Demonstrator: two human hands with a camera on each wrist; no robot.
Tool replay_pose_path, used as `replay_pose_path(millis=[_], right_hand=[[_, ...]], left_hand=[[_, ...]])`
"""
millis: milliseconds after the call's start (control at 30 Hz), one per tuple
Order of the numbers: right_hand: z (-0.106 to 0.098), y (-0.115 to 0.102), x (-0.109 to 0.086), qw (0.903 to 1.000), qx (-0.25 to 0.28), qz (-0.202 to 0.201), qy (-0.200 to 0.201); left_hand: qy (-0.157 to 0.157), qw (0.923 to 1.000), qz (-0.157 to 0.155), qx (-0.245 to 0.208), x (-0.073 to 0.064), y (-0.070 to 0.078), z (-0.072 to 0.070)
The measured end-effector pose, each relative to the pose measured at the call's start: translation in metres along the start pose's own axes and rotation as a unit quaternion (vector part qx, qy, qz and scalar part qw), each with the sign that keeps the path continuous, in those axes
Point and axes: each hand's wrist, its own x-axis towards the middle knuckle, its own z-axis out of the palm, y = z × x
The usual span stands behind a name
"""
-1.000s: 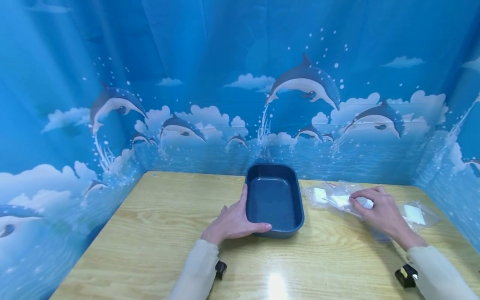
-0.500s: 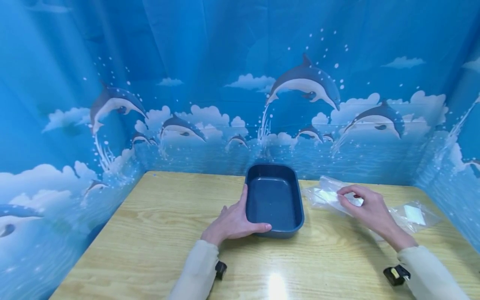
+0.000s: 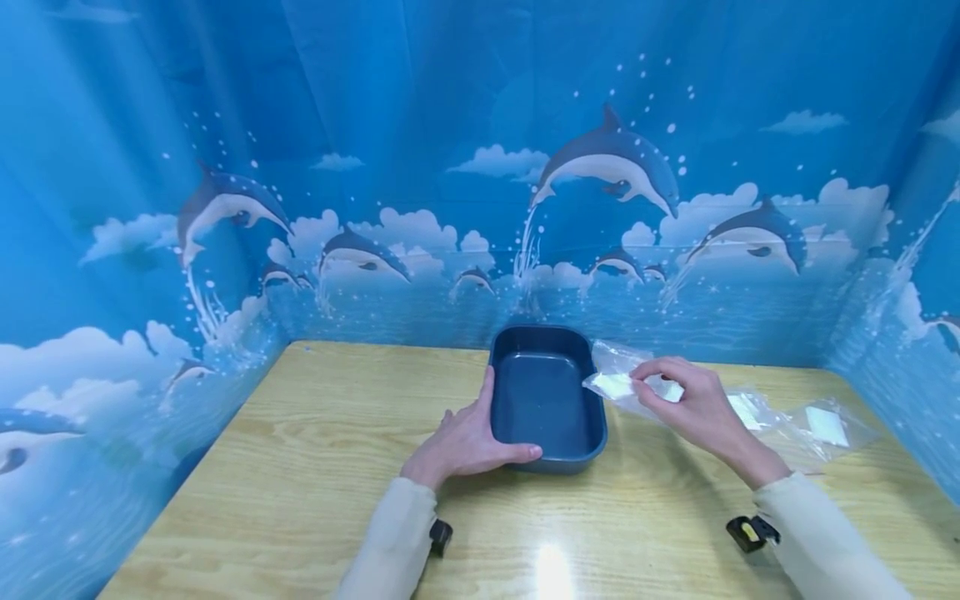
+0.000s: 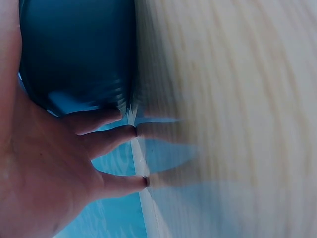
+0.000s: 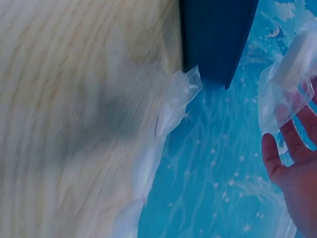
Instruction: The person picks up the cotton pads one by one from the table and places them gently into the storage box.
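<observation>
My left hand rests against a dark blue rectangular tub, thumb along its front rim and fingers down the left wall. In the left wrist view, fingertips of that hand meet the tabletop with the fingers spread. Between thumb and forefinger, my right hand pinches a clear plastic bag with a white piece inside. The bag is raised, and its left end overlaps the tub's right rim in the head view. From the right wrist, the bag hangs in front of the fingers.
More clear bags with white pieces lie on the wooden table at right, including a bag near the right edge. A bag lies close to the tub in the right wrist view. A blue dolphin-print curtain borders the table behind.
My right hand has lifted the pinched bag and carried it left to the tub's right rim, uncovering another bag on the table. My left hand and the tub stay in place.
</observation>
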Motion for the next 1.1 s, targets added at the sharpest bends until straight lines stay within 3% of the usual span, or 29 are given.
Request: replay_pose_path(millis=[333, 700, 1100], right_hand=[[0.016, -0.014, 0.012, 0.9994, 0.012, -0.024, -0.020], [0.044, -0.018, 0.024, 0.9930, 0.032, -0.111, -0.022], [0.069, -0.024, 0.031, 0.9854, 0.000, -0.143, -0.093]], left_hand=[[-0.002, 1.0000, -0.003, 0.003, 0.000, 0.001, 0.000], [-0.005, 1.0000, -0.005, 0.003, 0.000, 0.000, 0.000], [-0.007, 1.0000, 0.000, -0.003, -0.003, 0.002, -0.002]])
